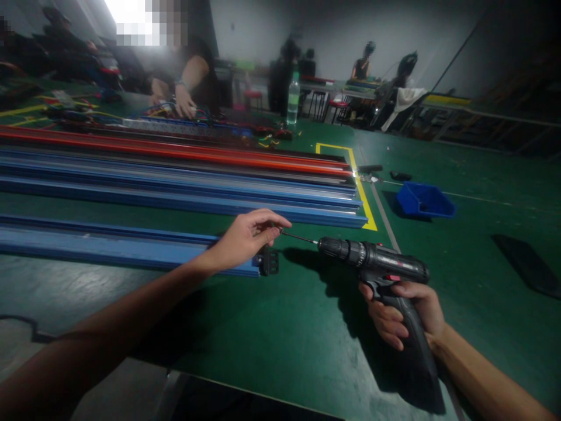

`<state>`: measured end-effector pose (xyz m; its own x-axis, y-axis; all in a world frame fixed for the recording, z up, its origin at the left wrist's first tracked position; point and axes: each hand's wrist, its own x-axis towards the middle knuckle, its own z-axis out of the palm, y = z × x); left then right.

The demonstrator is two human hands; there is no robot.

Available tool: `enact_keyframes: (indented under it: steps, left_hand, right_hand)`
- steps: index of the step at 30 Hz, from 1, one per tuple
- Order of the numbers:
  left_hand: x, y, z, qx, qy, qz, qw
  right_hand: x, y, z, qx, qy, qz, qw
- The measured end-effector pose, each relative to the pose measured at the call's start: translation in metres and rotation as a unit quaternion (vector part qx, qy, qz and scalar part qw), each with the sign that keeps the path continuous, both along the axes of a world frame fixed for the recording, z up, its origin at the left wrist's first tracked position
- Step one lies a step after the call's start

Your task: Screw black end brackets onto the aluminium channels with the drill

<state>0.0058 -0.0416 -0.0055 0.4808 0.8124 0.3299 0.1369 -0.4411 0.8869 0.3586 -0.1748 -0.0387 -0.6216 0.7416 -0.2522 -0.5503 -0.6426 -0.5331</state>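
Observation:
My right hand point(397, 310) is wrapped round the grip of a black cordless drill point(372, 260), whose long thin bit point(300, 237) points left. At the bit's tip, my left hand point(254, 234) pinches something small, perhaps a screw; it is too small to name surely. Below my left hand lies the near blue metal profile point(131, 248), with a black end piece point(269, 262) at its right end. The left wrist passes over this profile.
Several blue and red profiles point(219, 158) lie farther back on the green table point(263, 327). A blue bin point(424, 200), a dark flat object point(526, 266) and a bottle point(293, 98) stand or lie around. Across the table, a person's hands point(182, 102) are over wires.

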Motion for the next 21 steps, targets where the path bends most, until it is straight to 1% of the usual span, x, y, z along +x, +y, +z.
enact_keyframes:
  steps: [5, 11, 17, 21]
  left_hand:
    - [0.0000, 0.0007, -0.0018, -0.004, -0.015, 0.004, 1.000]
    - [0.0009, -0.0015, 0.0002, -0.011, -0.018, 0.009, 1.000]
    - [-0.0007, -0.0016, 0.0004, 0.009, -0.011, 0.014, 1.000]
    - [-0.0006, -0.0016, -0.0014, 0.023, -0.007, 0.022, 0.999]
  right_hand:
    - [-0.0006, -0.0002, 0.0004, 0.010, 0.003, -0.004, 1.000]
    - [0.0001, 0.0006, 0.0009, 0.020, 0.007, 0.005, 1.000]
    - [0.0000, 0.0008, 0.0009, 0.009, 0.006, 0.002, 1.000]
    - [0.0009, 0.0025, 0.0009, 0.010, 0.025, 0.017, 1.000]
